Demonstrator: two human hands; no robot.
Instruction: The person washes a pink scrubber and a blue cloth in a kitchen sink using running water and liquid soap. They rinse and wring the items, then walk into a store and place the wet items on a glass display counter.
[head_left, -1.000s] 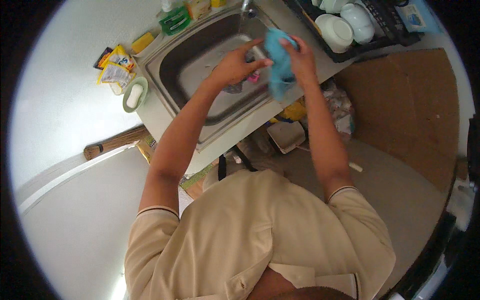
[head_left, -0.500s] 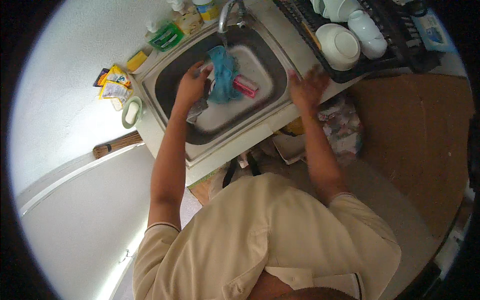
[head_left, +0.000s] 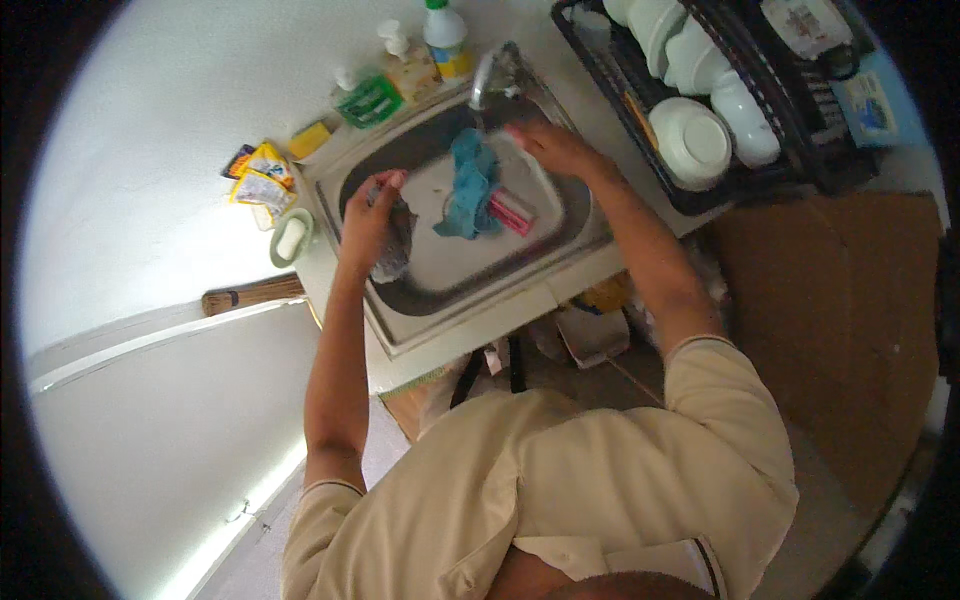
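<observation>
My left hand (head_left: 366,222) is over the left side of the steel sink (head_left: 430,295), thumb and fingers closed on a dark grey, crumpled, limp piece (head_left: 396,250) that hangs into the basin. Whether that piece is cloth or plastic is unclear. Next to the running tap (head_left: 483,82), my right hand (head_left: 558,152) stretches its fingers toward the water, with nothing visible in them. A wet blue cloth (head_left: 468,190) lies below the tap on the basin floor. Touching its right side is a pink scrub brush (head_left: 512,210) with pale bristles.
Behind the sink stand a green soap bottle (head_left: 368,100), a pump bottle (head_left: 400,60) and a white bottle (head_left: 446,45). A yellow sponge (head_left: 310,138), sachets (head_left: 262,182) and a soap dish (head_left: 275,250) line the left. At right, a black rack (head_left: 690,203) holds white bowls (head_left: 692,145).
My right hand has moved from the counter on the right to beside the tap. My left hand has drawn back toward the sink's left wall with the grey piece. The view has shifted.
</observation>
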